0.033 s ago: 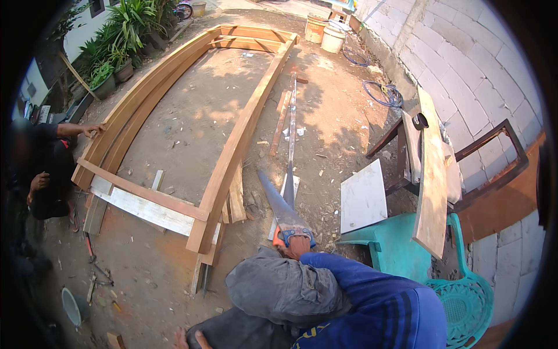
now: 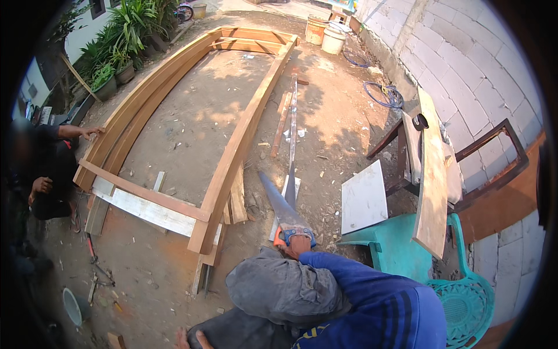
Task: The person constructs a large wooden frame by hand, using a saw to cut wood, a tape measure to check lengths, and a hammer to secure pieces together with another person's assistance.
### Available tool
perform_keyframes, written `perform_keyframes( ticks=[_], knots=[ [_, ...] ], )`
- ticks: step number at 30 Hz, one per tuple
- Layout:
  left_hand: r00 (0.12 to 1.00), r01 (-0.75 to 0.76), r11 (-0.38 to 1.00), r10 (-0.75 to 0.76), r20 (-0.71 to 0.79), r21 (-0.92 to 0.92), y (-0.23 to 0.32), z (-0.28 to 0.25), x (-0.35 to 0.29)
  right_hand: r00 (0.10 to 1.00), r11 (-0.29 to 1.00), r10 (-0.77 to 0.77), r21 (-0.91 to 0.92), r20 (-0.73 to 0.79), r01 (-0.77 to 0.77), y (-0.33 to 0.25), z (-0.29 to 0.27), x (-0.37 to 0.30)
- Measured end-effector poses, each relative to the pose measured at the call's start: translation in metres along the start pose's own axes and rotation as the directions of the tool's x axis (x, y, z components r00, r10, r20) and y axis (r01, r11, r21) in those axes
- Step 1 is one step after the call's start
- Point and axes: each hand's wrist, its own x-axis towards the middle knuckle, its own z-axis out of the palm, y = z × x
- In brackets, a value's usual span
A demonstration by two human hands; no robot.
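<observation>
My right hand is wrapped round the orange and blue handle of a handsaw. The saw's blade points forward and a little left, above the ground beside the wooden frame. At the lower edge, my left hand lies against my dark trouser leg, its visible fingers apart and nothing in them; part of it is cut off. A large rectangular wooden frame stretches away in front of me. A pale board lies under its near end, and a long thin strip lies on the ground to its right.
At the left a person in dark clothes rests one hand on the frame. A green plastic chair, a wooden plank and a white panel stand at the right by a block wall. Buckets stand far off.
</observation>
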Motion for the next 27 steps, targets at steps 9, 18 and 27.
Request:
perform_keyframes(
  ticks=[9, 18, 27],
  knots=[
    [0.996, 0.01, 1.0, -0.01, -0.083, 0.003, -0.026, -0.003, -0.006, 0.948, 0.991, -0.135, -0.058, -0.287, 0.123, -0.026, 0.033, 0.009],
    [0.998, 0.036, 0.997, -0.033, 0.044, -0.068, -0.009, -0.011, -0.011, 0.993, 0.994, -0.073, 0.083, 0.089, 0.066, -0.007, -0.024, 0.023],
    [0.996, 0.09, 0.973, -0.088, 0.019, -0.213, -0.028, 0.003, -0.016, 0.942, 0.542, -0.21, 0.77, -0.263, 0.336, 0.006, -0.211, -0.121]
  ],
)
